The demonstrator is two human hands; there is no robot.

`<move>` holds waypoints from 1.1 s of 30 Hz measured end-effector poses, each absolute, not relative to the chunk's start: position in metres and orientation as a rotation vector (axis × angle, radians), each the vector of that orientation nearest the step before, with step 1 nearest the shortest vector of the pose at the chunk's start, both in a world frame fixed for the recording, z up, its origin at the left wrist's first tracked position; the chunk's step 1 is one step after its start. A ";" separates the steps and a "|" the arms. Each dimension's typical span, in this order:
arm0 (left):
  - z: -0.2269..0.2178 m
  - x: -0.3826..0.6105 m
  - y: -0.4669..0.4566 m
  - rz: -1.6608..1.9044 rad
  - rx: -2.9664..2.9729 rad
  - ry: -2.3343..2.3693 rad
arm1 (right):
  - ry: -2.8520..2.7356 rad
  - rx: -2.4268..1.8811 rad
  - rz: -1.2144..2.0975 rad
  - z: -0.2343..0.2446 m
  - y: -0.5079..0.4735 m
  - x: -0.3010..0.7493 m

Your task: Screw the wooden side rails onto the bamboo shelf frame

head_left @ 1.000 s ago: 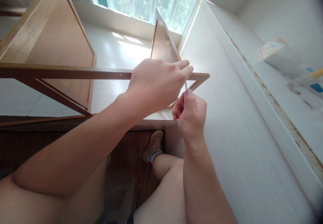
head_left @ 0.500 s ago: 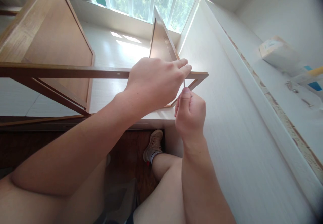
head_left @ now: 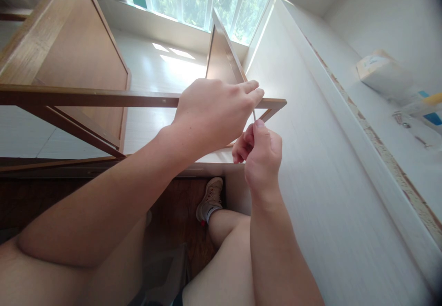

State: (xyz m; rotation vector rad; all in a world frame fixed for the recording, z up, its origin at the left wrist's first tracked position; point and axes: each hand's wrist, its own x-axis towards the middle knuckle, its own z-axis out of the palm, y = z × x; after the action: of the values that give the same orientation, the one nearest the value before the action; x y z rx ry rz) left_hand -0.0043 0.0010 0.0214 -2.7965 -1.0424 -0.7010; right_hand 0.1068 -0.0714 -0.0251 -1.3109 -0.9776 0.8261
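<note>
A brown wooden rail (head_left: 145,99) runs level across the view, part of an open wooden frame. My left hand (head_left: 214,106) is closed over this rail near its right end, with two fingertips extending past the far side. Just below it, my right hand (head_left: 262,152) pinches a thin rod (head_left: 255,115) between thumb and curled fingers. Only a short length of the rod shows; its upper end reaches the underside of the rail, and the rest is hidden in the hand. A narrow framed wooden panel (head_left: 224,53) stands behind my left hand.
A larger wooden panel (head_left: 83,43) stands at the left. The white wall (head_left: 311,158) rises close on the right, with a ledge carrying a pale box (head_left: 383,71) and a clear plastic bag (head_left: 417,126). A barred window (head_left: 193,2) is at the back. My shoe (head_left: 210,198) is below.
The fingers of my right hand have loosened and spread slightly from a tight fist, and its wrist has turned while the thumb stays at the rod. My left hand stays on the rail.
</note>
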 end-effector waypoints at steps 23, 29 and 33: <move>0.017 -0.003 0.002 -0.770 -2.762 -1.051 | -0.859 -1.113 1.193 -0.009 -0.073 0.115; 0.018 -0.004 0.001 -0.729 -2.766 -1.036 | -0.912 -1.218 1.030 -0.013 -0.074 0.115; 0.017 -0.004 0.002 -0.760 -2.753 -1.026 | -1.053 -1.374 0.834 -0.013 -0.074 0.121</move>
State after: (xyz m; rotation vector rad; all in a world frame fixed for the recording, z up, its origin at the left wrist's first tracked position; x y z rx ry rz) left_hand -0.0045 0.0019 0.0172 -2.7534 -1.0261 -0.7597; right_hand 0.1207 -0.0742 -0.0126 -1.3736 -1.0526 0.8339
